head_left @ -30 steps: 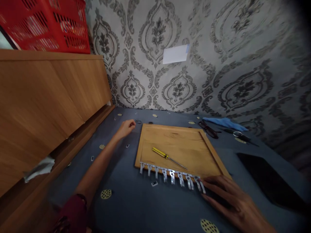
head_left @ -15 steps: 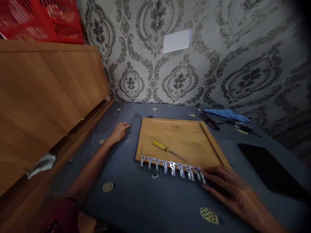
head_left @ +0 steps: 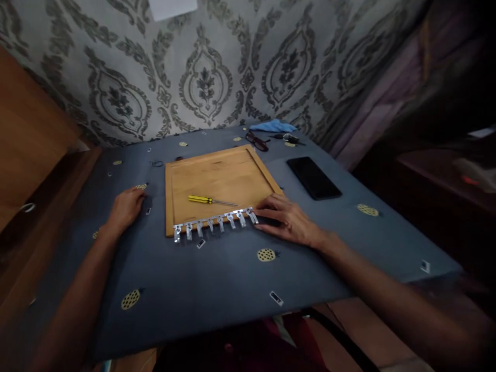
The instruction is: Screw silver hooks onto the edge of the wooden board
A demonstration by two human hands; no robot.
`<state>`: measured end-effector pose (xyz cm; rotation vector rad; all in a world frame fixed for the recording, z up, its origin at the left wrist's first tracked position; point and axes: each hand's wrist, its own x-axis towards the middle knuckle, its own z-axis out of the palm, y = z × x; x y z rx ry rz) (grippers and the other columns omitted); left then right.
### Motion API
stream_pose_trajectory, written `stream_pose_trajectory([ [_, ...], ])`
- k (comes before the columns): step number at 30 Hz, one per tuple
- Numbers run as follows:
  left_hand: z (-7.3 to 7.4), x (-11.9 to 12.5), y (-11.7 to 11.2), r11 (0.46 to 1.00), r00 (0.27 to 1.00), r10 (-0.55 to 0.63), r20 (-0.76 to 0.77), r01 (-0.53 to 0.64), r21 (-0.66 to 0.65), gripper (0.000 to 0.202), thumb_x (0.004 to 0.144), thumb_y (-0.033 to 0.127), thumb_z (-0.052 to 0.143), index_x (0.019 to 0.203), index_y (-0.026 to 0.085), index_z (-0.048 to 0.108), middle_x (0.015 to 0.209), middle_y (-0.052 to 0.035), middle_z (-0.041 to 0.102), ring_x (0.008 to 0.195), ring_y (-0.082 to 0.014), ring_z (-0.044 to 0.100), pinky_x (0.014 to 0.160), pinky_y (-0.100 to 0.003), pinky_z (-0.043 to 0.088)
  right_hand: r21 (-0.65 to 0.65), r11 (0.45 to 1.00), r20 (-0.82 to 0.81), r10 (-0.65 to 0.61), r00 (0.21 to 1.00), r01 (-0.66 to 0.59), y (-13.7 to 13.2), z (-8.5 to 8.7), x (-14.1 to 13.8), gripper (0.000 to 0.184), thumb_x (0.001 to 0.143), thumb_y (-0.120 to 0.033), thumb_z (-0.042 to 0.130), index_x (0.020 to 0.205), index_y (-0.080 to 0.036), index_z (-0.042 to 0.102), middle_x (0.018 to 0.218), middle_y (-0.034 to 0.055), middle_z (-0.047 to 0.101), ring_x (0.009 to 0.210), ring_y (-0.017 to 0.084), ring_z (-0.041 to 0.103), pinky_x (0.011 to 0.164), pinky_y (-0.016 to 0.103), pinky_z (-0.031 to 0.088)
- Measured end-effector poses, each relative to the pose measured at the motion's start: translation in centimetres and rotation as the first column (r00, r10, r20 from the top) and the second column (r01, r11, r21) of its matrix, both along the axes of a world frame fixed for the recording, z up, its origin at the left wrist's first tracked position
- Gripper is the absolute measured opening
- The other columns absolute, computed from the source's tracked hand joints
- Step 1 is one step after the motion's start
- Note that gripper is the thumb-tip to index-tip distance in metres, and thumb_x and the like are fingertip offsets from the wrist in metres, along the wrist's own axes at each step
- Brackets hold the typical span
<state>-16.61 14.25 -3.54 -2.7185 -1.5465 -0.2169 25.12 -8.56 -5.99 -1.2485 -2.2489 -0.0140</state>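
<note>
A metal strip with several bent silver hooks (head_left: 220,221) runs along the front edge of a framed wooden board (head_left: 220,178). My right hand (head_left: 289,219) is at the strip's right end, with thumb and fingertips closed around the last hook and the palm near the board's front right corner. On top of the board lies a screwdriver (head_left: 200,199), its yellow handle to the left and its shaft to the right. My left hand (head_left: 127,209) rests on the tablecloth left of the board, loosely bent and holding nothing visible.
Right of the board lies a black phone (head_left: 313,178). Eyeglasses (head_left: 257,140), a blue cloth (head_left: 273,126) and keys (head_left: 289,138) are behind it. A small wire-like item (head_left: 156,164) lies at the back left. The wooden cabinet (head_left: 31,139) borders the table's left side.
My view has swung right and down, so the board appears further left and the table's front edge shows. My right hand stays at the strip's right end; the screwdriver remains on the board.
</note>
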Motion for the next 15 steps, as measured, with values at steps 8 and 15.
stream_pose_trajectory([
  [8,1.2,1.0,-0.5,0.996,0.991,0.060,-0.116,-0.066,-0.053,0.032,0.091,0.021,0.039,0.101,0.015,0.070,0.110,-0.0171,0.071,0.100,-0.0310,0.067,0.089,-0.040,0.051,-0.019,1.000,-0.007,0.022,1.000,-0.022,-0.2,0.2,0.0,0.040,0.100,-0.046,0.056,0.114,-0.013,0.073,0.101,0.0125,0.068,0.094,0.022,0.061,0.083,0.039,0.050],
  [15,1.0,0.4,-2.3,0.990,0.990,0.138,0.010,-0.138,-0.006,0.035,0.091,0.026,0.035,0.097,0.017,0.068,0.097,-0.0131,0.067,0.101,-0.0313,0.065,0.090,-0.041,0.051,-0.038,0.999,-0.001,0.012,1.000,-0.012,-0.1,0.2,0.2,0.041,0.100,-0.049,0.054,0.113,-0.015,0.073,0.101,0.0123,0.067,0.094,0.022,0.059,0.083,0.038,0.048],
])
